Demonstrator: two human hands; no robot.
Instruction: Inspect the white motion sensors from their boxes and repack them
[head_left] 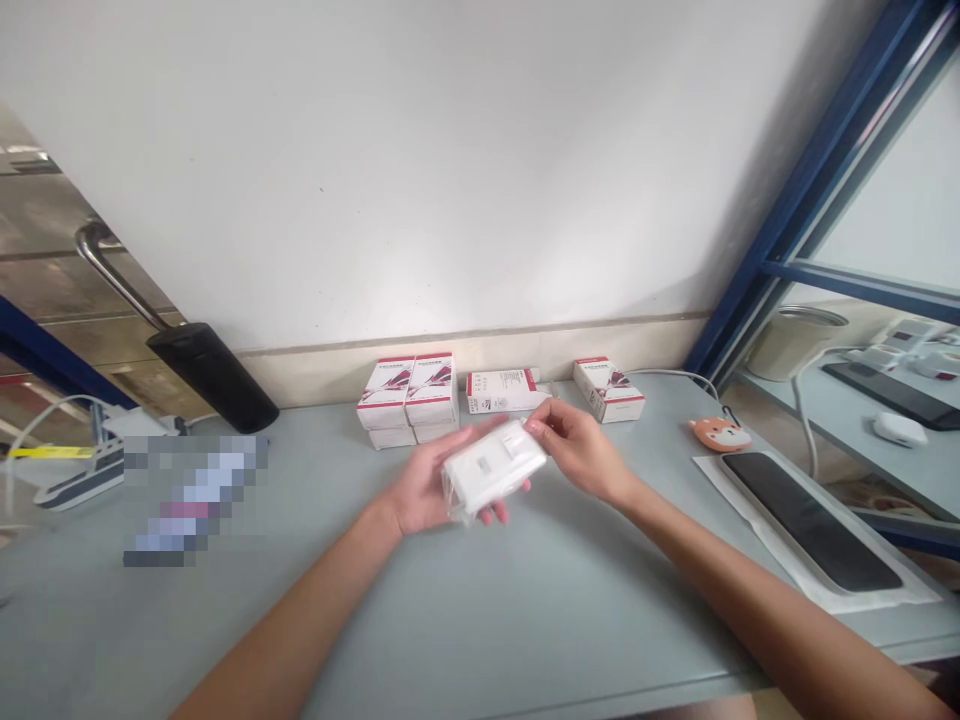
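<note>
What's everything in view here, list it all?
wrapped item: one, white, held, centre
banded boxes: at least four, white-red, back centre
loose boxes: two, white-red, right of those
cylinder: one, black, back left
handle: one, silver, behind cylinder
pixelated item: one, bluish, pink, left
unclear object: one, white, far left
animal-face case: one, orange, right
phone-like slab: one, black, right
sheet: one, white, under slab
cables: several, white, both sides
frames: several, blue, both sides
glass: one pane, right
items in glass: several, cream, black, white, right
table: one, grey, below
wall: one, white, behind
left hand: one, bare, under wrapped item
right hand: one, bare, at its corner
</note>
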